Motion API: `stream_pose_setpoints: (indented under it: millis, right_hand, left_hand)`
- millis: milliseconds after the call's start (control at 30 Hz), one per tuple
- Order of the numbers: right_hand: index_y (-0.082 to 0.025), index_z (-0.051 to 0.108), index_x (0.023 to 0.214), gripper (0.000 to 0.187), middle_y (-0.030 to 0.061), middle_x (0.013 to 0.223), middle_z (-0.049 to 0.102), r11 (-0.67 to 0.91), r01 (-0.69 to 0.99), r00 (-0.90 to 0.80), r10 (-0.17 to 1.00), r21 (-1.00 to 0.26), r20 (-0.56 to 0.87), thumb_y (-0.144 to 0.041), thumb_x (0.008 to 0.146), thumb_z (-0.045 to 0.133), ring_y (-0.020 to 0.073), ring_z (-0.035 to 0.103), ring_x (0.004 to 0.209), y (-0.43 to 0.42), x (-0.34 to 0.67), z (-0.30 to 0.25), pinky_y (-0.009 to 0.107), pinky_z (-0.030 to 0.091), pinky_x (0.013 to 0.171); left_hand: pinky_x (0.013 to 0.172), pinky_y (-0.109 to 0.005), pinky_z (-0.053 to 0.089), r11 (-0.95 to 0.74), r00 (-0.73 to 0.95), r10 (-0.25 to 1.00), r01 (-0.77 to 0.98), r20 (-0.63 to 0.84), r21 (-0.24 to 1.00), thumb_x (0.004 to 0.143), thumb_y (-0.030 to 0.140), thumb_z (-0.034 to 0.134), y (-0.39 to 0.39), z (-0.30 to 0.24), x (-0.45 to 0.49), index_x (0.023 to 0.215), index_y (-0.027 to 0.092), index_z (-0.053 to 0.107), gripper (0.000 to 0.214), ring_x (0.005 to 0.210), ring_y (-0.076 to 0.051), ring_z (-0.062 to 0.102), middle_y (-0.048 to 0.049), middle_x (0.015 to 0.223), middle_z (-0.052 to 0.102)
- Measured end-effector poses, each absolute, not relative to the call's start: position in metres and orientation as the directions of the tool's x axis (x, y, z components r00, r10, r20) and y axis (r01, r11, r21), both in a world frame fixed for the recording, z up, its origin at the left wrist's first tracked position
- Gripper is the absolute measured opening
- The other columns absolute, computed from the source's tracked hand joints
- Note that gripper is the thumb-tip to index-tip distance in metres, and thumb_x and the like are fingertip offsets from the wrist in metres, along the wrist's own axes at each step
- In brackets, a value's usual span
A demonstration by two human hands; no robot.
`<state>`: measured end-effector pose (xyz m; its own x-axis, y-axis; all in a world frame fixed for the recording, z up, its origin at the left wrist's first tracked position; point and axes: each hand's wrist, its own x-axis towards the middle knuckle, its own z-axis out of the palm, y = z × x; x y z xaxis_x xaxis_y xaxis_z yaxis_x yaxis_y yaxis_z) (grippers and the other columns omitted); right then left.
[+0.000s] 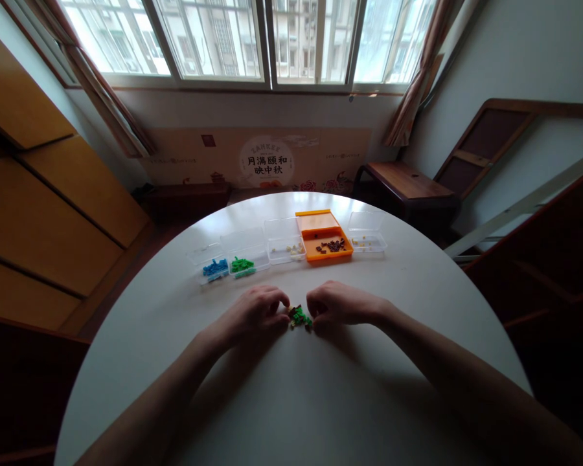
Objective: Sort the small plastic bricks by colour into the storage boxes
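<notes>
A small cluster of green, brown and pale yellow plastic pieces (300, 316) lies on the table between my two hands. My left hand (260, 309) is closed at its left edge, with thumb and forefinger curled in against the pieces. On the right side, my right hand (339, 303) is also closed, its curled fingertips at the edge of the cluster. The pieces are too small to make out singly, and whatever the fingertips pinch is hidden. Both wrists stay low over the white table (272, 401).
Beyond my hands stand open boxes in a row: a clear box with blue pieces (216, 268), another with green pieces (243, 265), one with cream pieces (291, 250), an orange box (329, 259) with dark brown pieces, and a clear box with yellow pieces (368, 244).
</notes>
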<state>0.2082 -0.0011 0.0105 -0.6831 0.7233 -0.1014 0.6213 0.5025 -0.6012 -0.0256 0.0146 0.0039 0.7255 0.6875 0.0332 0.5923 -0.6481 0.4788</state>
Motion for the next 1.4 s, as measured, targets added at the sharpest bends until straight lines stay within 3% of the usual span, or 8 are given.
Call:
stream_pose_setpoints:
  millis: [400, 733, 867, 1100, 1400]
  right_hand:
    - [-0.016, 0.067, 0.081, 0.009, -0.0021, 0.068, 0.061, 0.529, 0.567, -0.633, 0.770, -0.632, 0.077, -0.020, 0.074, 0.070, 0.0079, 0.049, 0.060, 0.000, 0.204, 0.000, 0.019, 0.032, 0.056]
    - [-0.016, 0.068, 0.078, 0.006, -0.0024, 0.067, 0.061, 0.534, 0.563, -0.630, 0.771, -0.630, 0.090, -0.018, 0.073, 0.070, 0.0077, 0.050, 0.059, 0.000, 0.203, -0.003, 0.019, 0.032, 0.055]
    - [-0.016, 0.067, 0.078, 0.007, -0.0026, 0.067, 0.061, 0.553, 0.530, -0.633, 0.762, -0.643, 0.134, -0.016, 0.073, 0.071, 0.0075, 0.050, 0.058, 0.000, 0.202, -0.002, 0.018, 0.033, 0.055]
    - [-0.016, 0.063, 0.077, 0.010, -0.0012, 0.072, 0.062, 0.632, 0.445, -0.514, 0.760, -0.635, 0.397, -0.019, 0.076, 0.073, 0.0074, 0.051, 0.059, -0.006, 0.195, -0.006, 0.018, 0.037, 0.057]
    - [-0.017, 0.062, 0.077, 0.006, 0.0004, 0.074, 0.063, 0.666, 0.470, -0.449, 0.745, -0.579, 0.493, -0.017, 0.080, 0.067, 0.0088, 0.054, 0.061, -0.009, 0.192, -0.011, 0.019, 0.038, 0.058]
  left_hand:
    - [0.063, -0.022, 0.036, -0.703, 0.765, 0.635, 0.517, 0.104, 0.488, 0.078, 0.019, 0.063, 0.010, 0.010, -0.025, 0.083, 0.018, 0.065, 0.006, 0.067, -0.010, 0.048, 0.0003, 0.076, 0.056]
    - [0.065, -0.021, 0.037, -0.758, 0.803, 0.578, 0.464, 0.143, 0.458, 0.083, 0.016, 0.060, 0.011, 0.005, -0.022, 0.078, 0.020, 0.069, 0.011, 0.068, -0.011, 0.049, -0.0001, 0.070, 0.057]
    - [0.064, -0.021, 0.038, -0.724, 0.766, 0.616, 0.459, 0.182, 0.515, 0.085, 0.019, 0.058, 0.013, 0.004, -0.024, 0.078, 0.017, 0.068, 0.013, 0.067, -0.010, 0.051, -0.0014, 0.073, 0.058]
    - [0.063, -0.021, 0.040, -0.597, 0.688, 0.700, 0.419, 0.189, 0.684, 0.089, 0.029, 0.054, 0.015, 0.006, -0.019, 0.082, 0.015, 0.066, 0.020, 0.068, -0.011, 0.053, -0.0020, 0.076, 0.061]
    - [0.063, -0.022, 0.040, -0.524, 0.646, 0.748, 0.430, 0.155, 0.735, 0.087, 0.036, 0.053, 0.015, 0.008, -0.014, 0.079, 0.014, 0.067, 0.027, 0.067, -0.012, 0.052, -0.0024, 0.074, 0.063]
